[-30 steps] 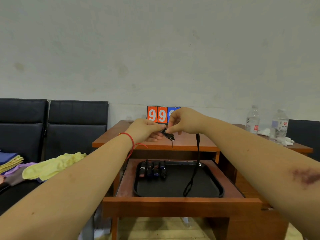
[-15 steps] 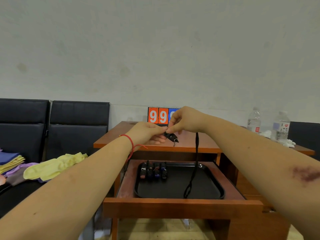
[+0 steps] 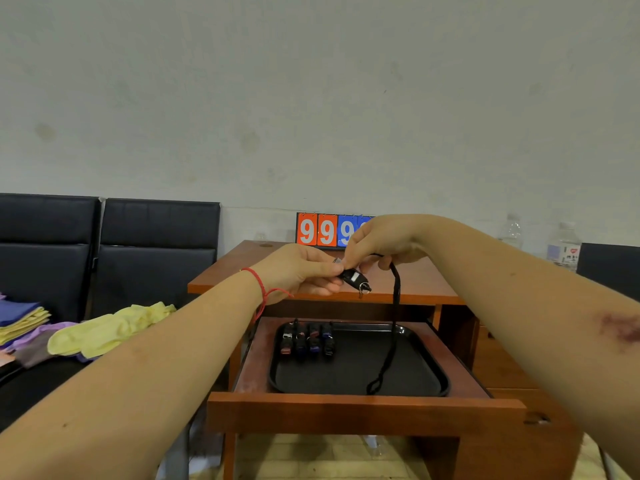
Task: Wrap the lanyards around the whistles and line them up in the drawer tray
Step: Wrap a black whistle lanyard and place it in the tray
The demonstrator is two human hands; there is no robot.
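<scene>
Head view: behind open drawer [image 3: 363,408], desk [image 3: 242,268] w/ scoreboard [image 3: 322,230] reading 9s at back edge, part hidden by right hand [image 3: 384,242]. Two water bottles [image 3: 562,245] far right of drawer; black chairs [image 3: 104,244] left of it w/ yellow gloves [image 3: 107,329] and folded cloths [image 3: 20,318].

Above drawer: black whistle [image 3: 353,278] pinched at one end by left hand [image 3: 301,271] and right-hand fingertips, long axis tilted, ring end pointing down-right. Lanyard [image 3: 394,327] gripped in right hand, hanging straight down, loop end over tray [image 3: 426,368]. Four wrapped whistles [image 3: 306,339] in row at tray's back-left, long axes front-to-back.
</scene>
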